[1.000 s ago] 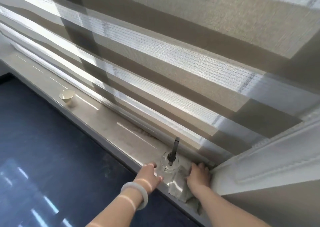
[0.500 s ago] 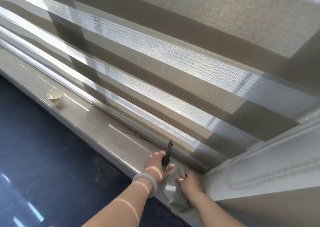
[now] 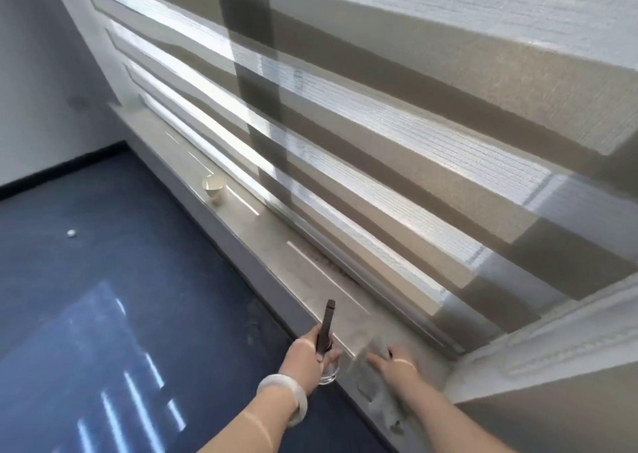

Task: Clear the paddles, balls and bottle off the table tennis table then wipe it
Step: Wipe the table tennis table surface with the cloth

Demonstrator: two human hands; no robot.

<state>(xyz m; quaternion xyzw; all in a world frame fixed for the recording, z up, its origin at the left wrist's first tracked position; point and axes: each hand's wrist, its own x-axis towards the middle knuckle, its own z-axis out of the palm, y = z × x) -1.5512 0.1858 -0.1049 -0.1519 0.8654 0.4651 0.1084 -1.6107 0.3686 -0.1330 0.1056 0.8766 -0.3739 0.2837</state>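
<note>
The left hand (image 3: 312, 352) curls round the bottle (image 3: 326, 330) at the sill (image 3: 276, 256) edge; a slack grip could drop it. The right hand (image 3: 393, 363) lies flat on the cloth (image 3: 368, 382).

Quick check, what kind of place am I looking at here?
Probably an indoor room beside a window: a long sill, striped blind above it, blue carpet below with a white ball.

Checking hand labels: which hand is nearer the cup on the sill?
Left: left hand, holding the glass bottle, is nearer the cup; right hand, pressing the cloth, lies farther along.
</note>
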